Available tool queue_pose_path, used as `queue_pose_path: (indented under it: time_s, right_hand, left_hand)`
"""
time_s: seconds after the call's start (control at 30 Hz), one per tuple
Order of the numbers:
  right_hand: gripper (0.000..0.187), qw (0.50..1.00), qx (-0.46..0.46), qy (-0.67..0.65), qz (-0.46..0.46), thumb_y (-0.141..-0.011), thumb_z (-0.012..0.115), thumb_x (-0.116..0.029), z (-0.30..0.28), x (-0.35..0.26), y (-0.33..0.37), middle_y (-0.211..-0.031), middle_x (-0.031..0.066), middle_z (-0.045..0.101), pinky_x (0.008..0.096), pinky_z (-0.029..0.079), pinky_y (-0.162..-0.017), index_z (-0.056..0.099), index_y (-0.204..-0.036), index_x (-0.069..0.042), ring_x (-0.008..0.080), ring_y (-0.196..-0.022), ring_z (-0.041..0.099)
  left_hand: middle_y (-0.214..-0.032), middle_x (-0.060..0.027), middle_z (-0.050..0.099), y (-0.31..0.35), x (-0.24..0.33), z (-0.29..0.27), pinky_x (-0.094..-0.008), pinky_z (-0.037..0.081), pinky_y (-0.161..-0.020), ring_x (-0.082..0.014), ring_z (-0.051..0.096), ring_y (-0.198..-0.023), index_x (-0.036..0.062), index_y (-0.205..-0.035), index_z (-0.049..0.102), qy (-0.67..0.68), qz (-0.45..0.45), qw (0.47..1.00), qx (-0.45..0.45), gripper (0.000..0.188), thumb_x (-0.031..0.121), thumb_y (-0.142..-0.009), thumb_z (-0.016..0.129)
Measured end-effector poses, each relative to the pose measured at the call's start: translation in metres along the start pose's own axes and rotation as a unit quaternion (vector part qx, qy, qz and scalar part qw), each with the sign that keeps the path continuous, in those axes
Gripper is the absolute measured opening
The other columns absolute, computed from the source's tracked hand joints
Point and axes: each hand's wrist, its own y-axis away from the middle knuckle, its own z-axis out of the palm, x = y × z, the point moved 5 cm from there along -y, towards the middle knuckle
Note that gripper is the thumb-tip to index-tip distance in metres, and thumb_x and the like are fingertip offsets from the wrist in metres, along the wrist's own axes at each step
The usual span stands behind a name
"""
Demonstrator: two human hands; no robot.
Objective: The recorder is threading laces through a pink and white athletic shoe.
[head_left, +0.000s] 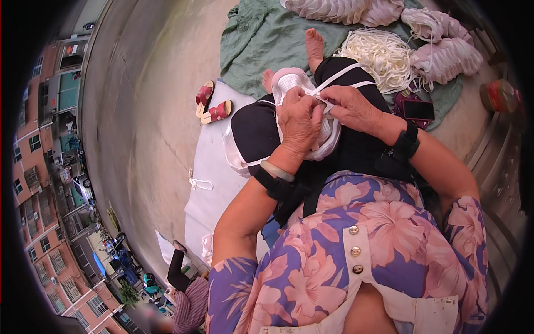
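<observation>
A pale pink and white shoe [288, 81] rests on my lap between my black-trousered knees. My left hand [299, 119] is closed over its near opening, thumb and fingers pinched at the lacing edge. Beside it, my right hand [356, 109] pinches a flat white shoelace [340, 77], whose loose strands run out over my right knee. The two hands' fingertips nearly meet; exactly what lies between them is partly hidden. Another white and pink piece [233, 149] lies by my left thigh, mostly covered by my leg.
Beyond my feet, a green cloth [250, 47] holds a heap of white laces [378, 58] and bundles of stacked pink shoe parts [448, 58]. A phone [418, 110] and a jar [499, 96] are at right. Red sandals [217, 112] sit left; another person [189, 306] sits lower left.
</observation>
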Motion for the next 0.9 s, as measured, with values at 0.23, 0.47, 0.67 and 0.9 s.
queue_pose_path:
  time_s: [0.23,0.47,0.67,0.9]
  right_hand:
    - [0.018,0.994,0.048,0.086,-0.053,-0.070,0.051,-0.007,-0.003,-0.015,0.012,-0.074,0.0178,0.053,0.0435,0.044,-0.066,0.053,-0.087,-0.001,0.0374,-0.074,0.055]
    - [0.026,0.982,0.063,0.152,-0.091,-0.067,0.054,-0.007,0.005,-0.030,0.019,-0.077,0.0159,0.052,0.0425,0.045,-0.064,0.052,-0.092,-0.002,0.0355,-0.072,0.055]
    - [0.027,0.976,0.085,0.186,-0.080,-0.066,0.057,-0.008,0.005,-0.021,0.030,-0.077,0.0138,0.051,0.0408,0.047,-0.061,0.054,-0.092,-0.003,0.0328,-0.068,0.056]
    - [0.027,0.953,0.070,0.260,-0.141,-0.068,0.060,-0.007,0.002,-0.017,0.040,-0.077,0.0097,0.050,0.0340,0.048,-0.056,0.055,-0.094,-0.005,0.0264,-0.068,0.057]
  left_hand:
    - [-0.086,-0.0065,0.054,0.006,0.005,-0.004,-0.0363,0.044,-0.062,-0.0264,0.057,-0.075,0.0075,-0.075,0.063,0.036,-0.017,0.999,0.006,0.012,0.013,-0.066,0.069]
    - [-0.093,-0.0123,0.053,0.012,-0.002,-0.001,-0.0406,0.037,-0.071,-0.0294,0.054,-0.082,0.0025,-0.078,0.060,0.102,-0.053,0.993,-0.004,0.009,0.007,-0.070,0.060]
    - [-0.103,-0.0155,0.054,0.001,0.020,-0.017,-0.0429,0.044,-0.070,-0.0347,0.056,-0.082,0.0013,-0.073,0.056,-0.029,0.047,0.997,-0.052,0.002,0.003,-0.071,0.055]
    - [-0.119,-0.0177,0.049,0.047,-0.034,-0.113,-0.0442,0.031,-0.093,-0.0372,0.043,-0.111,0.0006,-0.073,0.052,-0.259,0.086,0.961,-0.039,0.006,0.000,-0.067,0.053]
